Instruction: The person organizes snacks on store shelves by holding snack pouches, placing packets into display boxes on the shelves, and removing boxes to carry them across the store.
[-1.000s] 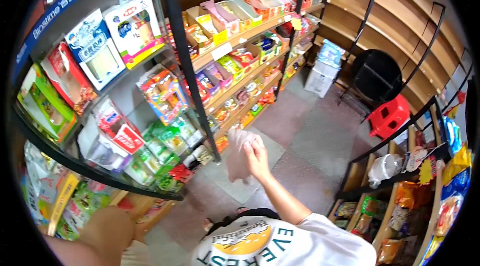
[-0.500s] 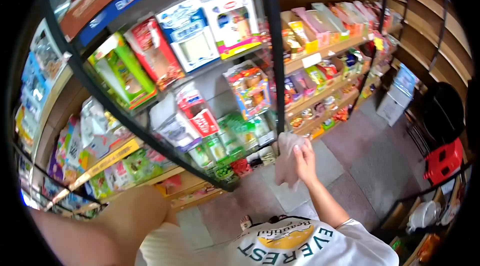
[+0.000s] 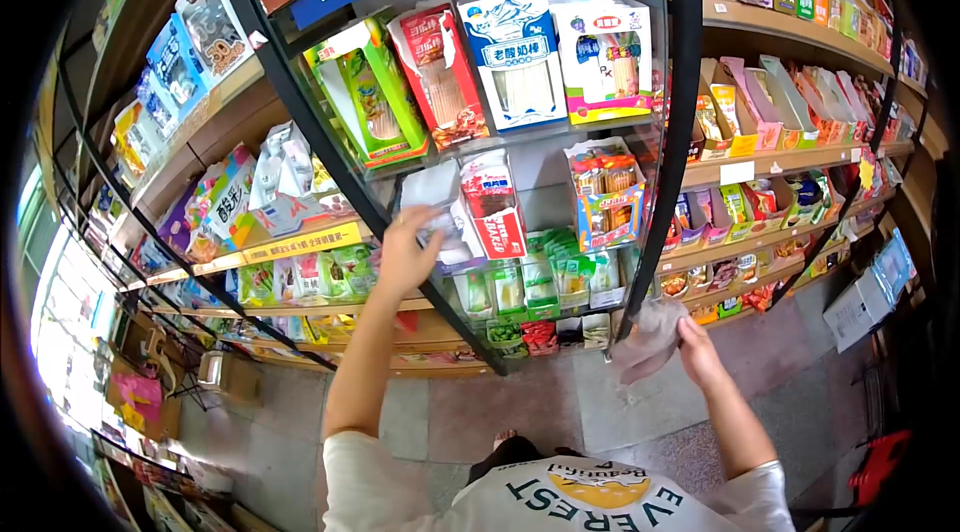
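My left hand [image 3: 408, 250] is raised at the black shelf post, fingers apart. Beside its fingertips is a white-and-purple packet [image 3: 452, 237] on the lower glass shelf, partly hidden by the hand; whether they touch I cannot tell. A thin greyish cloth [image 3: 648, 344] hangs crumpled from my right hand [image 3: 702, 354], which pinches it near the right post. Next to the packet stands a red-and-white box [image 3: 490, 207], with an orange-and-blue snack box [image 3: 606, 197] farther right. Green packets [image 3: 540, 284] stand below.
Upright black posts [image 3: 672, 122] frame the display. Boxed snacks [image 3: 515, 57] line its upper shelf. Wooden shelves [image 3: 780, 167] of goods run along the right, and a yellow-edged shelf [image 3: 290, 245] is at left. A white carton [image 3: 858, 307] stands on the tiled floor [image 3: 500, 412].
The view has swung left, so the display sits farther right. My left arm, bent and blurred low before, now reaches forward to the shelf. My right hand still holds the cloth.
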The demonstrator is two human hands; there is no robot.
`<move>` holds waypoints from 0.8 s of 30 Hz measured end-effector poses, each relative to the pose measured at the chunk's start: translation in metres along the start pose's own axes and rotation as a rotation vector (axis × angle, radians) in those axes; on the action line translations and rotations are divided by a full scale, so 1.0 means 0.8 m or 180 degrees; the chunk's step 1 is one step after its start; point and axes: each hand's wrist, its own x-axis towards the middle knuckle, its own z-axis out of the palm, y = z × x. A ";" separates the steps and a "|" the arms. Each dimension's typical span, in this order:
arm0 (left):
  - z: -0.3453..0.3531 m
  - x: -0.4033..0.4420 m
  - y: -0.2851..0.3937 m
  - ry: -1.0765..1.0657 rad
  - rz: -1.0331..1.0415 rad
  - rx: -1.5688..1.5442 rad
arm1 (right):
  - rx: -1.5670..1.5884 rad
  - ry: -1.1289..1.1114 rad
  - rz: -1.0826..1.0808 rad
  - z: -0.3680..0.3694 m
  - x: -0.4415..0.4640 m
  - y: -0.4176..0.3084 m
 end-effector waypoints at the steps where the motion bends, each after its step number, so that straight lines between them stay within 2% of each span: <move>1: -0.006 0.020 0.006 0.0160 0.0301 0.0232 | 0.0030 -0.0138 0.0037 -0.008 -0.003 -0.007; 3: -0.025 0.080 0.033 0.0366 0.0838 0.0662 | 0.0254 -0.0009 0.0191 -0.020 -0.010 -0.009; 4: -0.036 0.111 0.050 0.0345 0.0820 0.0670 | 0.0262 0.0018 0.0158 -0.027 -0.014 -0.003; 6: -0.046 0.184 0.063 0.0855 0.1513 0.1337 | 0.0598 0.0648 0.0410 -0.036 -0.029 0.022; 7: -0.051 0.219 0.067 0.0824 0.1496 0.1700 | 0.0650 0.0753 0.0391 -0.035 -0.034 0.028; 8: -0.053 0.257 0.069 0.1034 0.1788 0.2024 | 0.0118 0.0760 0.0104 -0.034 -0.039 0.032; 9: -0.053 0.297 0.065 0.0595 0.1447 0.2447 | -0.0400 0.0822 -0.0120 -0.035 -0.054 0.041; 10: -0.056 0.311 0.081 0.0012 0.1046 0.2795 | -0.0549 0.0995 0.0076 -0.036 -0.063 0.047; 11: -0.054 0.345 0.060 -0.0737 0.0867 0.3004 | -0.0708 0.1234 0.0271 -0.045 -0.073 0.054; 12: -0.053 0.367 0.046 -0.0884 0.1018 0.2806 | -0.0737 0.1444 0.0039 -0.051 -0.085 0.070; 13: -0.047 0.398 0.026 -0.1063 0.0340 0.2384 | -0.0822 0.1609 -0.0227 -0.055 -0.096 0.081; 14: -0.042 0.439 -0.040 -0.0800 0.0767 0.2521 | -0.0802 0.1788 -0.0242 -0.055 -0.112 0.084; 17: -0.056 0.437 0.015 -0.1876 -0.0108 0.1800 | -0.0672 0.2354 -0.0225 -0.057 -0.158 0.100; 19: -0.060 0.457 -0.017 -0.1893 -0.0645 0.1017 | -0.0215 0.2676 -0.0256 -0.058 -0.192 0.121; 21: -0.057 0.450 -0.025 -0.1556 -0.0279 0.1776 | -0.0203 0.2769 -0.0183 -0.071 -0.217 0.152; 22: -0.047 0.456 -0.034 -0.2299 0.0031 0.1640 | -0.0164 0.2881 -0.0130 -0.074 -0.225 0.160; 24: -0.035 0.458 -0.050 -0.2504 -0.0136 0.1547 | -0.0060 0.3037 -0.0133 -0.071 -0.229 0.158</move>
